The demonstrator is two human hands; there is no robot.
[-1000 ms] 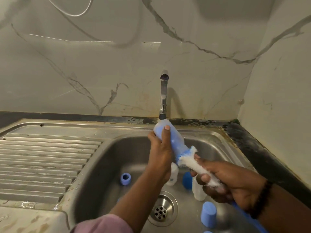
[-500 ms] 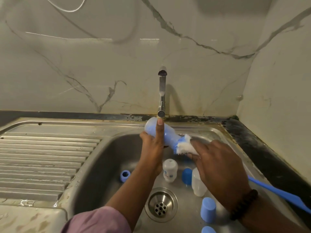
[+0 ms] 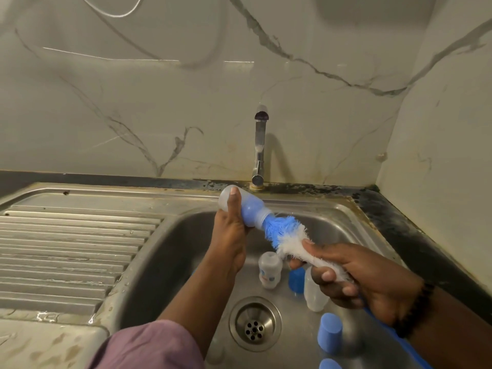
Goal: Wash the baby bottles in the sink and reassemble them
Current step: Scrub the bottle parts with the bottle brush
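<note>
Nearest the camera, the right hand (image 3: 372, 283) is curled tight round the bottle brush (image 3: 290, 235), gripping it on the white bristles just above the blue handle; the handle runs off the lower right edge, its end cut off. Below it on the sink (image 3: 165, 251) floor stand two blue caps (image 3: 330, 332) (the nearer one half out of frame), a clear bottle (image 3: 314, 296) partly behind the right hand, another blue piece behind that, and a small printed bottle (image 3: 270, 270) near the drain (image 3: 255, 324). Further on, the left hand (image 3: 231, 227) wraps round the baby bottle (image 3: 246, 209), held tilted over the basin, mouth toward the brush; the blue bristle tip is inside its neck. The step in hand is judged to be scrubbing the interior; the next move calls for working the brush along the bottle's axis, then a rinse. At the back stands the tap (image 3: 259, 145); no running water can be made out, and whether the bottle holds suds cannot be told.
</note>
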